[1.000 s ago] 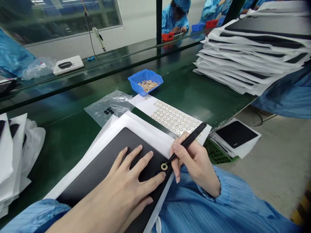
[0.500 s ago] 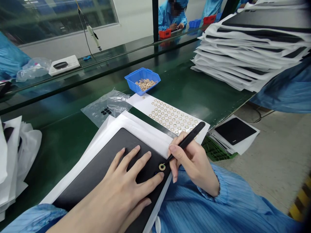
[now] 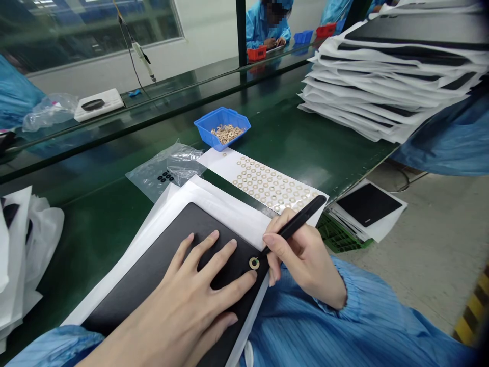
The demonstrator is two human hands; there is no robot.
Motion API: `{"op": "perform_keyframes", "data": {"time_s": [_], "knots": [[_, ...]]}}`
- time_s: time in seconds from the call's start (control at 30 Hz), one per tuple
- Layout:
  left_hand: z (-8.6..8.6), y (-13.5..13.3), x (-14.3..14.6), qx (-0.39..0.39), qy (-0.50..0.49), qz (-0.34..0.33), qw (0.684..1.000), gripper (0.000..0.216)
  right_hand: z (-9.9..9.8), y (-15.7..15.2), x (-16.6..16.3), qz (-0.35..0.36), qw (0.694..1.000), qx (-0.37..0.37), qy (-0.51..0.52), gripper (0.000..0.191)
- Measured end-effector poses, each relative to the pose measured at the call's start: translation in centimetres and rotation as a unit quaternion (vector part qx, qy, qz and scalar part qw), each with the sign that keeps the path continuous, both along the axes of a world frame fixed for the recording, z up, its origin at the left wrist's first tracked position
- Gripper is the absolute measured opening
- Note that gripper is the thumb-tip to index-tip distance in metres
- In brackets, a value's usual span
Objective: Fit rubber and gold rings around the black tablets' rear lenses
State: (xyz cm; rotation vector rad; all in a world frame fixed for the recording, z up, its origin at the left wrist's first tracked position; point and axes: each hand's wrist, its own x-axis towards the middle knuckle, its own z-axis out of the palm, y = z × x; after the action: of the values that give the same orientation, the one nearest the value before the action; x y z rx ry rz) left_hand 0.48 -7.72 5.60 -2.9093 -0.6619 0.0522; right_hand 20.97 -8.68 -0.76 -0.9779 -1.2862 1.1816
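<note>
Near the bottom middle of the frame, the left hand (image 3: 198,293) lay with its fingers spread out on a black panel (image 3: 153,260). Just right of it, the right hand (image 3: 307,257) pinched a black tool (image 3: 301,217), its tip by a gold ring (image 3: 251,264) near the panel's right edge. Higher up, a blue bin (image 3: 208,133) stood at the top end of a white sheet (image 3: 217,164).

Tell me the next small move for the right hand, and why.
Probably press the ring gently flat with the black tool in the right hand: the tool's tip appears to meet the ring's edge, and the left hand lies spread on the dark panel, a fingertip close beside the ring.
</note>
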Motion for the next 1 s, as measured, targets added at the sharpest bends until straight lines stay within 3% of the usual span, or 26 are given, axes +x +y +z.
{"op": "perform_keyframes", "data": {"time_s": [0.3, 1.0], "knots": [[-0.3, -0.1, 0.5, 0.023, -0.017, 0.003, 1.000, 0.052, -0.6, -0.1, 0.1, 0.013, 0.998, 0.057, -0.011, 0.009], [-1.6, -0.4, 0.7, 0.060, -0.001, 0.046, 0.997, 0.040, -0.6, -0.2, 0.4, 0.011, 0.996, 0.087, -0.010, 0.011]]}}
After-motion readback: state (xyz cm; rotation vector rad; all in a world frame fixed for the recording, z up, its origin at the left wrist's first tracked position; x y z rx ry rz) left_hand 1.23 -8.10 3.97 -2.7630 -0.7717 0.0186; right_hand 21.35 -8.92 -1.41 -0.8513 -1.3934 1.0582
